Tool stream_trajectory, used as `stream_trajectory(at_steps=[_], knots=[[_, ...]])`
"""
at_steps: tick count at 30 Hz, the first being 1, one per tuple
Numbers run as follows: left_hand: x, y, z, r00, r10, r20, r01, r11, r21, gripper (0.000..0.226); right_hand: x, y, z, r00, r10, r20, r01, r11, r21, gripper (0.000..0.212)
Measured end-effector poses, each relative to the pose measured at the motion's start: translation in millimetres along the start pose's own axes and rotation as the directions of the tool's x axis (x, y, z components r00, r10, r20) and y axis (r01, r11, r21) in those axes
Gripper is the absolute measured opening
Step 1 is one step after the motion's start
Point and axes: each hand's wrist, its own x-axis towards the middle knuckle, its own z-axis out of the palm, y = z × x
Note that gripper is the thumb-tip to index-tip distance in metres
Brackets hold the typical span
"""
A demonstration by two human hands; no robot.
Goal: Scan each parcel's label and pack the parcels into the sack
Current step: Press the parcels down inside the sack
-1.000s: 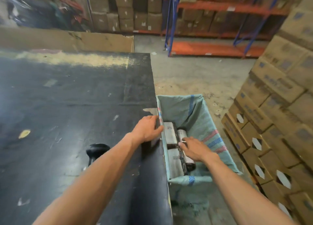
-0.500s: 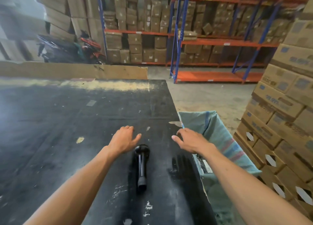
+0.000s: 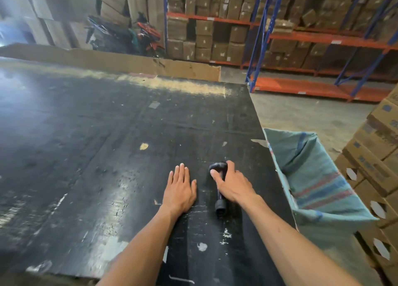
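- The right hand [image 3: 233, 185] lay over the black handheld scanner [image 3: 219, 189], thumb on one side of its head and fingers curled round the other, so it gripped the scanner where it lay on the tabletop [image 3: 107, 156]; that hold probably meant it was about to be lifted for a scan.
- The scanner lay lengthwise under that hand, its head just past the fingertips and its handle end poking out on the wrist side, resting flat on the wood.
- The left hand [image 3: 179, 191] sat just beside the right one, well clear of the scanner, palm down with fingers straight and close together, pressed flat on the tabletop, likely as a brace.
- The sack [image 3: 318, 184], a green woven one with red and blue stripes, hung open off the table edge on the far side of the right hand, its mouth held wide to take drops.
- No parcel showed on the tabletop, and the sack's inside was too hidden to tell what it held.
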Motion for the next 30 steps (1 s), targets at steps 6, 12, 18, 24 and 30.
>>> stream_trajectory(at_steps=[6, 12, 18, 24, 30], knots=[[1, -3, 4, 1.0, 0.009, 0.01, -0.009, 1.0, 0.024, 0.067, -4, -16, 28, 0.982, 0.174, -0.076, -0.134, 0.918, 0.372, 0.071], [3, -3, 6, 1.0, 0.008, -0.001, -0.008, 1.0, 0.028, 0.068, -3, -25, 39, 0.968, 0.203, -0.145, -0.128, 0.903, 0.411, 0.066], [4, -4, 10, 1.0, 0.0, -0.019, 0.0, 0.999, 0.043, 0.068, 29, -5, 18, 0.967, 0.201, -0.159, -0.132, 0.923, 0.362, 0.063], [2, -3, 7, 1.0, 0.003, -0.017, -0.003, 0.999, 0.046, 0.066, 76, 33, -23, 0.944, 0.267, -0.192, -0.192, 0.923, 0.334, 0.068], [1, -1, 3, 1.0, 0.003, -0.008, -0.003, 0.999, 0.053, 0.066, 118, 63, -49, 0.917, 0.305, -0.258, -0.216, 0.922, 0.321, 0.059]])
